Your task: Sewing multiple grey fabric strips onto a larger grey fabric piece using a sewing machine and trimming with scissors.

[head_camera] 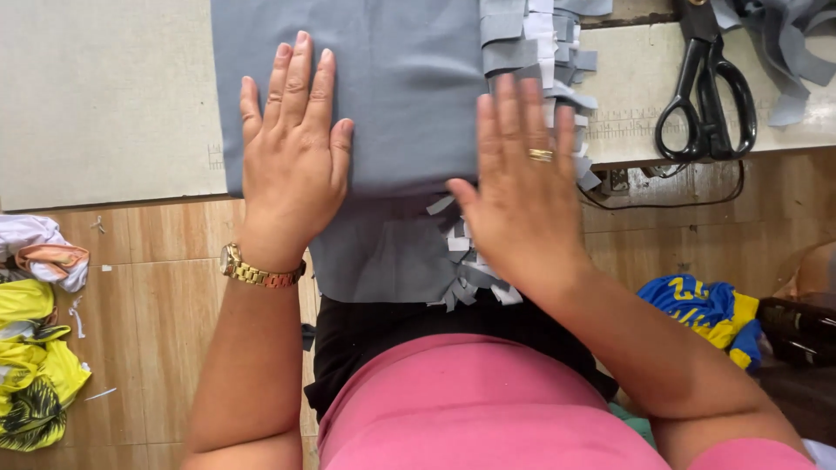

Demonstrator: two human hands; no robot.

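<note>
Lying flat under both hands, left [292,161] and right [521,187]: grey fabric [401,78].

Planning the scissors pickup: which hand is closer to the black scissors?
Right, probably. The right hand lies flat on the grey fabric beside the black scissors; the left hand presses the fabric's far side.

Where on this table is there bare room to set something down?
The widest bare patch of table lies left of the grey fabric, beyond the left hand. A narrower patch sits between the fabric's fringe strips and the black scissors. Around the right hand it's crowded.
</note>
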